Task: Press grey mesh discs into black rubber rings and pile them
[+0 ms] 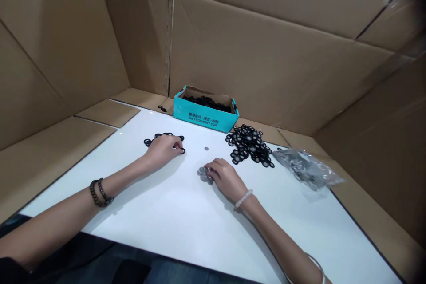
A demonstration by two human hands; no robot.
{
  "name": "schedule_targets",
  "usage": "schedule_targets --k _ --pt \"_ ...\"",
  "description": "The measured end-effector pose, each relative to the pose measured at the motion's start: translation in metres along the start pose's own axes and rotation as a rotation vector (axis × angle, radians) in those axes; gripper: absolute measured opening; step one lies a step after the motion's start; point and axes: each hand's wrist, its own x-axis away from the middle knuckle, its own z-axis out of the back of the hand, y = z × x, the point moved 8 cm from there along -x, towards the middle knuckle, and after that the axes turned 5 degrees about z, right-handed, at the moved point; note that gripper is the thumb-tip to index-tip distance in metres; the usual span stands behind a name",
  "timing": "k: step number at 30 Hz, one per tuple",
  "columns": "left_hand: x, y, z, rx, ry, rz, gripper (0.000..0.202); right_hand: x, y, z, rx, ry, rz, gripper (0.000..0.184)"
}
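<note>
My left hand (163, 148) rests on the white table (173, 213) with its fingers curled over a small group of black rings (159, 136), pinching one at its fingertips. My right hand (225, 176) lies a little to the right, fingers bent over a small cluster of grey round discs (203, 173). One single grey disc (206, 148) lies between the two hands. A large pile of black rings with grey centres (250, 144) lies beyond my right hand.
A teal cardboard box (206, 116) holding black rings stands at the table's far edge. A clear plastic bag (308, 168) with dark parts lies at the right. Brown cardboard walls (266, 49) surround the table on three sides.
</note>
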Motion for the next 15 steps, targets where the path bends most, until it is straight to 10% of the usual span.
schedule_targets --k 9,15 --pt "0.012 -0.001 -0.048 0.728 -0.305 0.223 0.026 -0.001 -0.001 -0.001 0.123 0.016 0.014 0.013" --pt "0.018 0.001 -0.058 0.846 -0.281 0.24 0.025 0.002 -0.005 0.014 0.005 0.113 -0.013 0.011"
